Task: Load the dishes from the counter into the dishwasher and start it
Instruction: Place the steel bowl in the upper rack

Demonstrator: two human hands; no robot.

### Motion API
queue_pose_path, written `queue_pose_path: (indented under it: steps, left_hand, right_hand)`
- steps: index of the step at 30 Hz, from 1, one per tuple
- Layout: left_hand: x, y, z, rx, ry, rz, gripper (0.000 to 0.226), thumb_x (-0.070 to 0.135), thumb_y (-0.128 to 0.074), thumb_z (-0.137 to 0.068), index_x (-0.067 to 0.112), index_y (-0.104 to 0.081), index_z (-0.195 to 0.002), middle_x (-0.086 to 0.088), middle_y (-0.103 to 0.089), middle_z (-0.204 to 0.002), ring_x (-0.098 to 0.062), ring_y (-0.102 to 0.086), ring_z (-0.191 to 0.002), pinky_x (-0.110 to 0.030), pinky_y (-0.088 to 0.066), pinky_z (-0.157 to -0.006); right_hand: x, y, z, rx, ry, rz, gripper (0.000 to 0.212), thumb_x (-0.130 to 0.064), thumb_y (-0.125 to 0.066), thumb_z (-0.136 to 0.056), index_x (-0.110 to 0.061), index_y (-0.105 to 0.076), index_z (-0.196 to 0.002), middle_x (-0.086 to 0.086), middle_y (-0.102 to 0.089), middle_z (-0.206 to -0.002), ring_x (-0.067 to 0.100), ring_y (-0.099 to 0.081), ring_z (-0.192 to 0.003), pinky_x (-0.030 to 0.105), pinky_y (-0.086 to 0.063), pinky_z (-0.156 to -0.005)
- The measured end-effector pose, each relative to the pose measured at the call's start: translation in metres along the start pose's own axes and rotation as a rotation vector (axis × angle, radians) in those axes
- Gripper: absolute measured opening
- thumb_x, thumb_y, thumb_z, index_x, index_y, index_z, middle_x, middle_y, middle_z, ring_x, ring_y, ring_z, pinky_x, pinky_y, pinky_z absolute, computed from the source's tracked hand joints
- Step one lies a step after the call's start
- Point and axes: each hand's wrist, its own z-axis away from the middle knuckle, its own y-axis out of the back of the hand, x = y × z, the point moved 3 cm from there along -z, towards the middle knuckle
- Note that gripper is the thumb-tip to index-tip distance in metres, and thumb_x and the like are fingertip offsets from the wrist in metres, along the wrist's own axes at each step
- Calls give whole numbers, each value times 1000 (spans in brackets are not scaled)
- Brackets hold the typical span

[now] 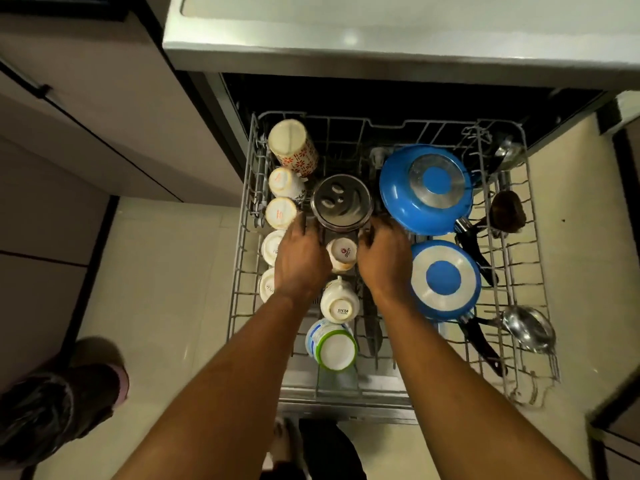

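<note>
Two hands on the pot in the rack

Both hands reach into the pulled-out rack [242, 271] of the open dishwasher. The left hand [300, 261] and right hand [384, 259] flank an upturned steel pot [341, 202] at the rack's middle. Their fingers curl onto its near edge on either side, grasping it. A cup [341, 254] sits upturned between the hands, just near of the pot. More upturned cups line the left side, with a patterned mug [294, 147] farthest. Right of the pot lie a far pan [426, 188] and a near pan [445, 280], both blue and bottom-up. A ladle [528, 329] rests at the near right.
</note>
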Motion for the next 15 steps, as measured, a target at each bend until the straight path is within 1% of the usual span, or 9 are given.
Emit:
queue_pose_path:
  steps: [2,4,7,13,15]
  left_hand:
    - [1,8,25,-12,-26,-74,61,13,-52,-92,4,-36,-150,-21,-34,-155,-38,-37,-138,-46,-34,-113]
    - [-1,11,49,-23,-54,-114,60,19,-51,-94,7,-35,-151,-18,-30,-158,-35,-32,-142,-43,-27,-116]
    - [-5,7,91,-43,-96,-179,59,22,-45,-99,11,-29,-154,-13,-22,-162,-29,-19,-149,-39,-15,-121]
    - [-7,-8,178,-74,-118,-230,57,26,-40,-103,14,-24,-156,-11,-16,-165,-28,-13,-152,-41,-11,-121]
    - [-13,-17,202,-115,-103,-267,56,30,-37,-105,15,-20,-157,-8,-13,-165,-27,-9,-152,-42,-9,-122]
  right_hand:
    - [-3,11,23,14,2,34,27,-18,-60,-89,-5,-65,-112,15,-63,-116,33,-56,-109,43,-48,-88]
    - [-2,20,45,29,42,66,33,-20,-61,-90,-2,-61,-118,17,-60,-123,34,-53,-117,46,-46,-96]
    - [3,38,87,47,80,79,40,-21,-61,-91,0,-59,-124,17,-58,-130,34,-50,-124,46,-41,-105]
    - [17,74,164,-6,55,133,45,-27,-54,-97,-3,-50,-136,17,-46,-145,31,-33,-140,41,-24,-117]
    - [26,79,183,-22,69,143,45,-27,-53,-98,-4,-50,-136,17,-46,-145,30,-33,-141,41,-23,-119]
